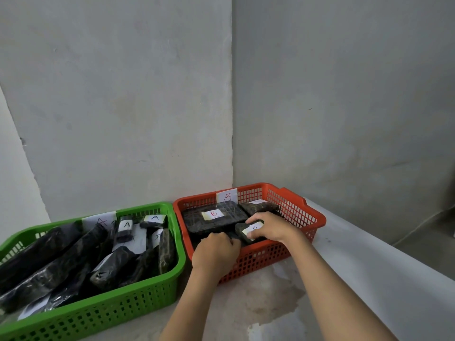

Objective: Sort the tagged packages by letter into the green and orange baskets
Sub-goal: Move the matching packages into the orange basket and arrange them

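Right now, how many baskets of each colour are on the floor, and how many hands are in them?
Green basket: 1
Orange basket: 1
Hands in the orange basket: 2, left hand and right hand
Total: 2 baskets, 2 hands

**Green and orange baskets, dark packages**

A bright green basket [152,295] with a grid of small square holes sits beside an orange-red basket [295,210] with the same lattice. Both hold black, glossy packages [214,216] with pale yellow and white tags [213,214]. Tag letters are black in green, red in orange. The floor [270,313] is mottled grey.
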